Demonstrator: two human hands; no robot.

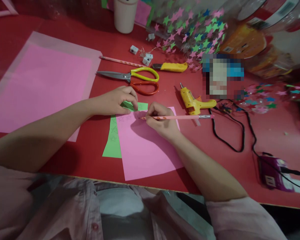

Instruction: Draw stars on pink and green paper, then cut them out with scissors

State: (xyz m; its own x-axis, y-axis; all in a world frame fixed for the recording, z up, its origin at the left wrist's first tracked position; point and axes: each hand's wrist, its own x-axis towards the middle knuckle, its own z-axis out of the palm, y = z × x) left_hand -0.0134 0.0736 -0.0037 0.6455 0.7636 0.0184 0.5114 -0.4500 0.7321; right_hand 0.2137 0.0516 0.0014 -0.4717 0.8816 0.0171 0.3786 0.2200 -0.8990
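My right hand (162,121) is closed round a pink pencil (182,117), its tip on a pink sheet (150,150) near the top edge. Small star outlines are drawn along that edge. With fingers bent and apart, my left hand (117,100) rests at the sheet's upper left corner, holding nothing. Partly under the pink sheet lies a green sheet (112,146), which has pencilled stars too. Just beyond my left hand are scissors (132,78) with one yellow and one red handle.
A yellow glue gun (193,101) and its black cord lie to the right, near a purple power strip (275,173). Behind are a yellow cutter (173,66), another pencil (122,61), a white cup (125,15) and many paper stars (200,30). Large pink sheets (47,76) lie left.
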